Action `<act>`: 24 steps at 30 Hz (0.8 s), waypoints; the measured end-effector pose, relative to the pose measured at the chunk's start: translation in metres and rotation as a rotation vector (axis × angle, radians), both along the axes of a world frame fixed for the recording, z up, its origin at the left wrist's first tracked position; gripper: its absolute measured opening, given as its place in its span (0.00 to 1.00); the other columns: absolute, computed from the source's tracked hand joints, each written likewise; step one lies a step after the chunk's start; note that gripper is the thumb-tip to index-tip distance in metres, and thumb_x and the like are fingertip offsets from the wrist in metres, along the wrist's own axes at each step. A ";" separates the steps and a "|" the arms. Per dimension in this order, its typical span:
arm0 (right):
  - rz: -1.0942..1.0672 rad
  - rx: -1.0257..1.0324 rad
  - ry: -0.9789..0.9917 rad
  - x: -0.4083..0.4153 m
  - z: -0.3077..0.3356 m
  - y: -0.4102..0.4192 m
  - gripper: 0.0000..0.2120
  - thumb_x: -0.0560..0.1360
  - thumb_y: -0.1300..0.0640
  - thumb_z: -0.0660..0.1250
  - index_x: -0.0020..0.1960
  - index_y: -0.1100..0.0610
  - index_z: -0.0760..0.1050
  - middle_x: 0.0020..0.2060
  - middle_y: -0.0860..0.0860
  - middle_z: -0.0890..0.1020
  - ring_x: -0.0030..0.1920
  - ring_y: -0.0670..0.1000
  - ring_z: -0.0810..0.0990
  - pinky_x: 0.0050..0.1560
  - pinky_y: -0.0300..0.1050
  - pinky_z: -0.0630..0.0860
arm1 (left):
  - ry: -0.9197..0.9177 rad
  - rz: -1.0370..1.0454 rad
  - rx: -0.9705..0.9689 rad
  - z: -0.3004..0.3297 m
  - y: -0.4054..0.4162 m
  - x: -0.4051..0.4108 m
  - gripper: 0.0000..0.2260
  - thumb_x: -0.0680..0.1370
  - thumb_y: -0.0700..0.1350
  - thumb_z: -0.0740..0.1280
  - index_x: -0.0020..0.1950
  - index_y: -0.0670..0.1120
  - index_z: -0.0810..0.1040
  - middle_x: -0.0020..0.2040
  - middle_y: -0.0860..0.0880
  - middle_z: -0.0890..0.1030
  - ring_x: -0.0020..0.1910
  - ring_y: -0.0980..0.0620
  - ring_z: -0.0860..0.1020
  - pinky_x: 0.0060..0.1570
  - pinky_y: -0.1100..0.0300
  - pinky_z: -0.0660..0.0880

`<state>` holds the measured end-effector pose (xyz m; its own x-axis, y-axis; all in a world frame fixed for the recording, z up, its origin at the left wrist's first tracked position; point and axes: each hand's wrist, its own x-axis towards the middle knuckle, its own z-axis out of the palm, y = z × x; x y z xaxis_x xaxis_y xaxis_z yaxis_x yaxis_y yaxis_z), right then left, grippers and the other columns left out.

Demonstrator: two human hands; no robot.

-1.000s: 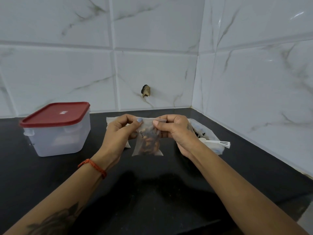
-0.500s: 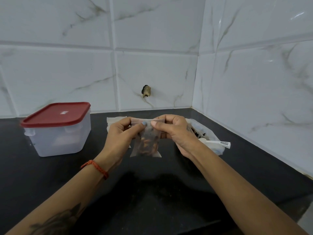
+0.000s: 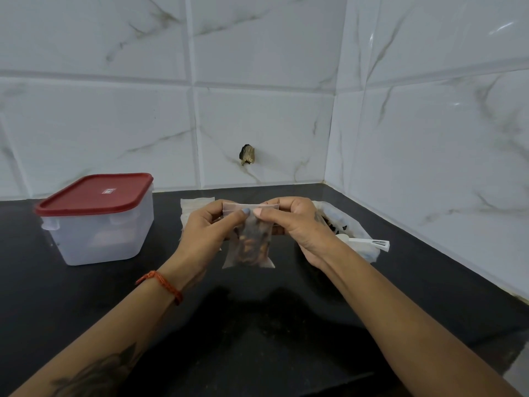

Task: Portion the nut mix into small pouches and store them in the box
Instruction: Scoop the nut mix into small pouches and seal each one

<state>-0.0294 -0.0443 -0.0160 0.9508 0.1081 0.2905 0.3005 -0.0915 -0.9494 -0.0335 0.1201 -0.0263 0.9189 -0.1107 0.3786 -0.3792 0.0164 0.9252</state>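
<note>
A small clear pouch [image 3: 249, 247] part-filled with brown nut mix hangs upright above the black counter. My left hand [image 3: 204, 233] and my right hand [image 3: 297, 224] both pinch its top strip, thumbs close together at the middle. Behind my right hand lies the large open bag of nut mix [image 3: 342, 224], with a white scoop [image 3: 365, 242] resting on it. A stack of flat pouches [image 3: 194, 207] lies behind my left hand, partly hidden. The translucent box with the red lid [image 3: 97, 219] stands shut at the left.
The black counter [image 3: 257, 325] meets white marble-look tiled walls at the back and right, forming a corner. A small dark chipped hole [image 3: 247, 154] marks the back wall. The counter's edge runs along the lower right.
My thumbs have slid along the pouch's top strip toward each other. The pouch hangs a little straighter; nothing else moved.
</note>
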 end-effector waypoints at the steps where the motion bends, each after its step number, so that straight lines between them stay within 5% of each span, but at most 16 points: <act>1: 0.022 0.022 0.011 0.000 0.001 -0.001 0.05 0.72 0.58 0.72 0.46 0.59 0.82 0.40 0.54 0.84 0.44 0.48 0.82 0.47 0.42 0.79 | 0.003 0.011 -0.006 0.000 0.001 0.000 0.04 0.75 0.42 0.67 0.47 0.43 0.80 0.47 0.41 0.81 0.49 0.45 0.79 0.54 0.49 0.76; 7: 0.077 0.187 0.111 0.001 0.003 -0.002 0.01 0.72 0.66 0.69 0.43 0.63 0.80 0.35 0.53 0.83 0.37 0.48 0.82 0.40 0.38 0.80 | 0.011 0.032 -0.052 0.002 0.002 0.002 0.03 0.74 0.39 0.69 0.41 0.44 0.82 0.38 0.48 0.82 0.43 0.50 0.79 0.49 0.53 0.75; 14: 0.062 0.204 0.136 0.003 0.003 -0.005 0.03 0.74 0.65 0.68 0.44 0.63 0.80 0.36 0.53 0.83 0.36 0.47 0.82 0.40 0.37 0.80 | 0.073 0.004 -0.009 0.005 0.009 0.007 0.16 0.77 0.44 0.65 0.30 0.49 0.82 0.33 0.52 0.81 0.39 0.53 0.76 0.47 0.56 0.71; 24: -0.022 0.111 0.057 0.006 -0.009 0.003 0.03 0.75 0.61 0.68 0.44 0.56 0.80 0.39 0.52 0.82 0.43 0.49 0.82 0.44 0.44 0.82 | 0.084 0.023 0.086 0.000 0.017 0.018 0.07 0.78 0.44 0.65 0.44 0.49 0.83 0.38 0.51 0.83 0.42 0.52 0.80 0.47 0.57 0.77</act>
